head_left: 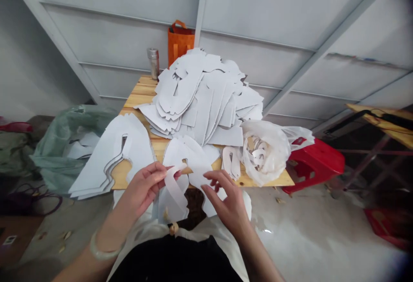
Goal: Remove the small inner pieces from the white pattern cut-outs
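My left hand (pixel 149 187) pinches one end of a curved white strip (pixel 175 189), which hangs over the lap. Just right of it, my right hand (pixel 226 193) has its fingers apart, with nothing held in them. Under and in front of both hands lies a white cut sheet (pixel 189 153) with a slot and notched edges. More white pieces rest on the lap, partly hidden by the hands. At the left of the table is a neat stack of similar white pieces (pixel 129 131).
A large heap of white cut pieces (pixel 209 88) covers the back of the wooden table (pixel 143 88). Small U-shaped strips (pixel 230 161) lie beside a clear plastic bag (pixel 274 148). A red stool (pixel 322 157), green bag (pixel 58 148), metal flask (pixel 154 63) and orange bag (pixel 180 43) surround them.
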`<state>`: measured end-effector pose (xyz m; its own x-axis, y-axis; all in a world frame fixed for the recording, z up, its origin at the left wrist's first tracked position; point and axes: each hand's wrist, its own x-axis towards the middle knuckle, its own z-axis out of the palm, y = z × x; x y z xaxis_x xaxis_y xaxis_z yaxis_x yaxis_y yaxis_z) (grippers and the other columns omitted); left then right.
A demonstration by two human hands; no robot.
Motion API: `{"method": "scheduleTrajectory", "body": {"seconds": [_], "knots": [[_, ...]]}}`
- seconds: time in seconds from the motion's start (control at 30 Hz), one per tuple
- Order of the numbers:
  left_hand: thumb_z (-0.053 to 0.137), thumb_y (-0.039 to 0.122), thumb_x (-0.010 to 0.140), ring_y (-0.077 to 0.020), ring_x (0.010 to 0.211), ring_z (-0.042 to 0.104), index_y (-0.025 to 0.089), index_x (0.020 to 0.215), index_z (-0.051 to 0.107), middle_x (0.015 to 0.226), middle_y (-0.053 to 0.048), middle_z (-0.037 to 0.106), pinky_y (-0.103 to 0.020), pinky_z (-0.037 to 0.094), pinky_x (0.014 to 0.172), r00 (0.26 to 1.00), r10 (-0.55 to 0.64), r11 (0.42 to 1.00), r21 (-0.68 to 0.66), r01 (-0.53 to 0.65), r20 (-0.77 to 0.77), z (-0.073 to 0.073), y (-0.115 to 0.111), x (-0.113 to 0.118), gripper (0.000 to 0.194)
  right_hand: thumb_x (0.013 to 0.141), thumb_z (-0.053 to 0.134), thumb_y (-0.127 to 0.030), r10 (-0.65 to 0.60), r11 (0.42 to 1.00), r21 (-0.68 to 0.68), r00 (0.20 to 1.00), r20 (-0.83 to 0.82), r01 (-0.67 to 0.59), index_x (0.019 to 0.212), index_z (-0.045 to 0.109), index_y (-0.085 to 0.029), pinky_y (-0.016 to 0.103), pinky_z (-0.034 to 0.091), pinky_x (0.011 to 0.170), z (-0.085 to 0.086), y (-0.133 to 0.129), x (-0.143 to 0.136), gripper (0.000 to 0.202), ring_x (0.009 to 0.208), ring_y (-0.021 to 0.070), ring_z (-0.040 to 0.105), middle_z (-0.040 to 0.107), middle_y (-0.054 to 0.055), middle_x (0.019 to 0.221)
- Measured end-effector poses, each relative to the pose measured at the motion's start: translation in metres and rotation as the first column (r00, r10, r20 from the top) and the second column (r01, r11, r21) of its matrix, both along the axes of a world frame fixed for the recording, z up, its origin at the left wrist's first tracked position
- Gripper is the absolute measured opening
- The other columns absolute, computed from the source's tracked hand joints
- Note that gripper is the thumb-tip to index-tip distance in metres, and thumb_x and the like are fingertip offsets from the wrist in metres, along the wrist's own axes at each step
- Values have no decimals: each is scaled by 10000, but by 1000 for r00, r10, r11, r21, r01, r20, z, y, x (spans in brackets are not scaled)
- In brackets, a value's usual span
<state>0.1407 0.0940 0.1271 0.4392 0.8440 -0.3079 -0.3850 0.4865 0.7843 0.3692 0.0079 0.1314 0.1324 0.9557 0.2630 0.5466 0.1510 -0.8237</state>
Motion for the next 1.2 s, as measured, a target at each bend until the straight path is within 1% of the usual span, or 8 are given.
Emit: {"method": "scheduleTrajectory", "body": {"seconds": [0.27,0.37,0.43,0.6,0.8,1.03,1.13,1.2], "knots": [[848,316,783,-191,787,724,157,792,670,870,-105,776,-234,579,683,988,-155,984,-84,154,-4,-5,-5,4,239,1076,410,-429,133,966,-156,916,-378,-204,1053,728,-232,331,525,854,-4,30,-9,375,921,195,661,733,48,989],[856,330,761,-169,769,695,154,773,669,878,-88,757,-231,577,692,999,-25,998,-54,23,-38,-4,-5,7,258,1046,508,-371,-36,997,54,982,-184,46,1049,661,-229,351,525,812,-7,22,-13,209,881,202,630,696,55,980],[855,343,756,-155,808,674,161,764,671,971,-63,737,-232,579,731,988,136,991,27,-134,-68,-1,-8,14,260,976,654,-354,-134,948,295,991,26,121,1050,608,-228,381,525,813,-8,15,-21,153,907,226,609,657,66,983],[810,365,813,-143,908,627,197,809,671,1116,-11,647,-225,548,816,928,351,925,198,-323,-126,-2,-28,38,217,929,732,-370,-154,886,460,895,419,-63,1131,575,-204,425,545,771,-13,9,-47,305,878,260,580,636,100,982],[749,336,871,-186,1030,590,208,774,636,1039,-25,596,-237,488,880,902,379,873,404,-274,-207,-12,-45,52,196,965,623,-144,-187,867,491,861,472,-81,1123,597,-185,390,522,741,-17,12,-53,165,814,238,582,645,93,937],[680,271,920,-236,1122,586,240,990,715,1102,-73,623,-312,477,1005,931,309,761,637,-120,-193,-8,-43,32,84,948,623,-77,-179,878,474,965,192,69,993,674,-232,331,506,739,-5,4,-34,169,783,190,605,653,43,867],[766,262,856,-276,1260,544,266,1143,725,1257,-99,621,-373,421,1124,919,327,706,703,-83,-221,-8,-26,22,289,931,704,-180,-118,961,249,992,-33,122,858,688,-246,306,494,723,2,4,-16,100,789,182,612,638,20,846],[811,259,819,-296,1332,516,278,1226,707,1359,-113,604,-408,383,1173,943,219,714,700,19,-249,-8,-15,18,421,911,738,-243,-54,991,110,983,-176,74,811,691,-246,303,483,725,5,5,-6,111,799,183,604,630,13,836]]}}
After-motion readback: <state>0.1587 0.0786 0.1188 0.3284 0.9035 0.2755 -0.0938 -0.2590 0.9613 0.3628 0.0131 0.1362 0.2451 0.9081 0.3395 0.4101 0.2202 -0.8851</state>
